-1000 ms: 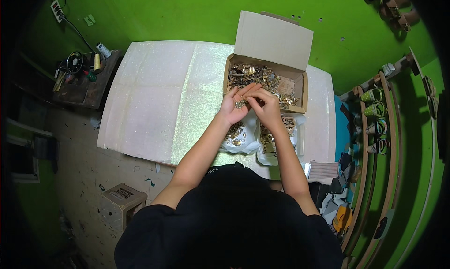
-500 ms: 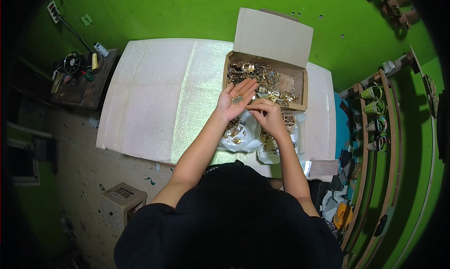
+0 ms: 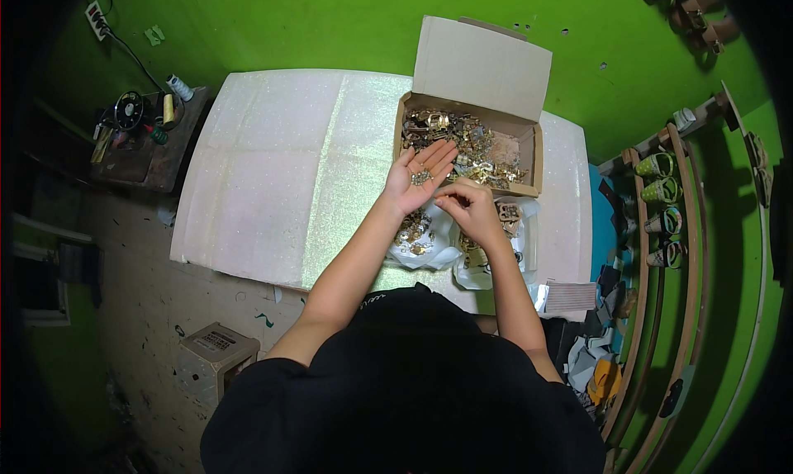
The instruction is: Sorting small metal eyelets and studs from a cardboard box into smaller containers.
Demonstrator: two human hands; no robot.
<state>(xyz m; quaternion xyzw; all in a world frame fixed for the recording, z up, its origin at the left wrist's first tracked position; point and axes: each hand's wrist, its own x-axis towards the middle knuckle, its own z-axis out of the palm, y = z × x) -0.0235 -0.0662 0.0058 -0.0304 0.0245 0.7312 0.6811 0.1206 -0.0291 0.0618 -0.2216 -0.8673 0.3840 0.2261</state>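
Note:
My left hand (image 3: 410, 183) is palm up with its fingers stretched out, over the near edge of an open cardboard box (image 3: 538, 156). A small pile of tiny metal pieces (image 3: 422, 177) lies on its palm. Close beside it, my right hand (image 3: 472, 208) has thumb and fingertips pinched together; what they hold, if anything, is too small to make out. Many gold and silver metal fittings (image 3: 471, 144) fill the box. Below my hands stand a white plastic bag (image 3: 446, 255) holding metal fittings (image 3: 415, 233) and a white-lined container (image 3: 529, 251) with buckle-like pieces (image 3: 509, 216).
The table has a shimmering whitish cover (image 3: 256, 168). At the right is a wooden rack (image 3: 690, 226) with small sandals (image 3: 661, 191), above fabric scraps (image 3: 591, 362). Thread spools (image 3: 168, 108) stand on a side table (image 3: 140, 168) at the left; a plastic stool (image 3: 216, 350) is on the floor.
My left hand has shifted very slightly to the right, fingers still extended. The right hand stays pinched beside it, almost in the same place.

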